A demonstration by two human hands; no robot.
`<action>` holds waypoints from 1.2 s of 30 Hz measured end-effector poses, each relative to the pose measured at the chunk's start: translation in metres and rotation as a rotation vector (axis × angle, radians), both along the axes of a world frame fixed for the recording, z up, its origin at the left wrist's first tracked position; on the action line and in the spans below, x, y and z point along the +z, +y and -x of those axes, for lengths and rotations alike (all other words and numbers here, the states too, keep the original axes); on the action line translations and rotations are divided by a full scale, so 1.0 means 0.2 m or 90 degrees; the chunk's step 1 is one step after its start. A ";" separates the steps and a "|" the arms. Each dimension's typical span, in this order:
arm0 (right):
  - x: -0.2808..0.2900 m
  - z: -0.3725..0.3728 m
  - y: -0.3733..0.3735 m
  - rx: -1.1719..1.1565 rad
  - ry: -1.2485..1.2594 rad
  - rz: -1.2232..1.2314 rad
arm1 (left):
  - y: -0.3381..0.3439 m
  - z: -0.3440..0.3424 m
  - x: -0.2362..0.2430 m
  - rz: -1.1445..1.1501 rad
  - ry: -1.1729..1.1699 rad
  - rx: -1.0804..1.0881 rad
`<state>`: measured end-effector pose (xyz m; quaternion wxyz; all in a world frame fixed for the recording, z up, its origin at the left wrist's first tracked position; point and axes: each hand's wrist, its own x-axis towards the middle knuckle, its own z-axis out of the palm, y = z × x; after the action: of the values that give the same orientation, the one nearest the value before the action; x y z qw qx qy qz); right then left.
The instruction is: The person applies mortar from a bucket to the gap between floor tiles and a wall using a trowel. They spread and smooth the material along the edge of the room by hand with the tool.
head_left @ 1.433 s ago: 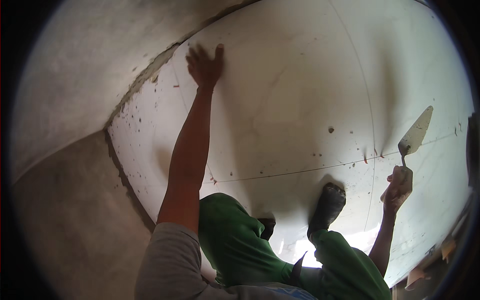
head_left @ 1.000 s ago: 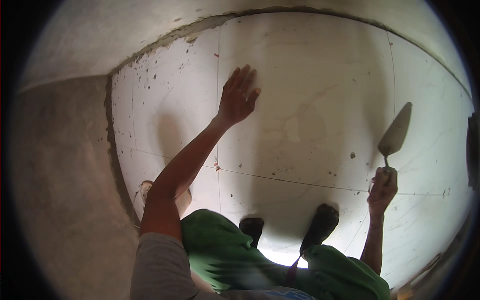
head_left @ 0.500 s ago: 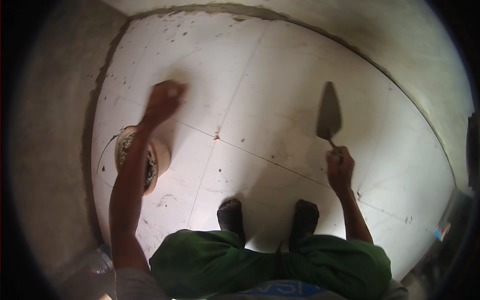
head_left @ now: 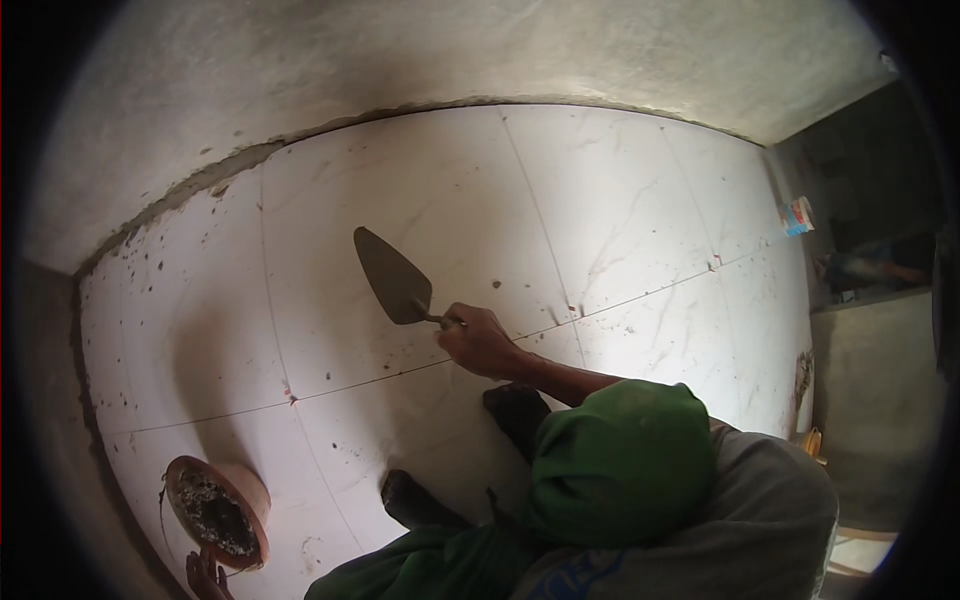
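A pointed trowel [head_left: 393, 279] with a dark flat blade is gripped by its handle in my right hand [head_left: 478, 341]. The blade is held over the white tiles, its tip toward the far left. At the lower left, my left hand [head_left: 207, 577] is by the near rim of a terracotta-coloured bucket [head_left: 257, 492], fingers stretched out and partly cut off by the picture's edge. Whether those fingers touch the bucket or its thin wire handle [head_left: 162, 505] I cannot tell. Grey wet mortar [head_left: 213, 510] lies inside the bucket, which looks tilted in this view.
White floor tiles [head_left: 620, 190] with specks of mortar run up to bare cement walls [head_left: 420, 60]. Small red spacers [head_left: 293, 400] stand at tile joints. A small coloured container [head_left: 797, 216] is by a dark opening at right. My dark-covered feet [head_left: 515, 415] rest on the tiles.
The view has swung to the right. My left hand has gone from above the tiles beyond the bucket back to its near side. My right hand still holds the trowel, now angled leftward.
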<state>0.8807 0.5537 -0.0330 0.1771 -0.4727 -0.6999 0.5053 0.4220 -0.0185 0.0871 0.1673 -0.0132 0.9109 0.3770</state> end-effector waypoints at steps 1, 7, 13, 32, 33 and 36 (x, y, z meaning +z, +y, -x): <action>0.00 -0.02 0.02 -0.008 0.003 0.043 | -0.05 -0.03 -0.01 -0.098 0.047 -0.158; 0.15 -0.24 0.45 -0.281 0.101 0.306 | 0.15 -0.01 -0.03 -0.066 0.279 -0.250; 0.16 -0.56 0.66 -0.349 0.163 0.130 | 0.54 -0.13 0.17 -0.143 -0.064 0.050; 0.33 -0.62 0.34 -0.229 -0.085 0.054 | 1.28 -1.02 0.48 -0.424 -0.217 0.065; 0.43 -0.53 0.30 -0.177 -0.087 0.029 | 1.25 -1.01 0.45 -0.429 -0.216 0.088; 0.58 -0.30 0.22 0.029 -0.086 -0.011 | 1.03 -1.01 0.26 -0.392 -0.139 0.142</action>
<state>0.9406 0.5967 0.0835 0.1219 -0.4880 -0.7251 0.4704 0.6241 0.1880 0.1394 0.2177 -0.1019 0.7241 0.6464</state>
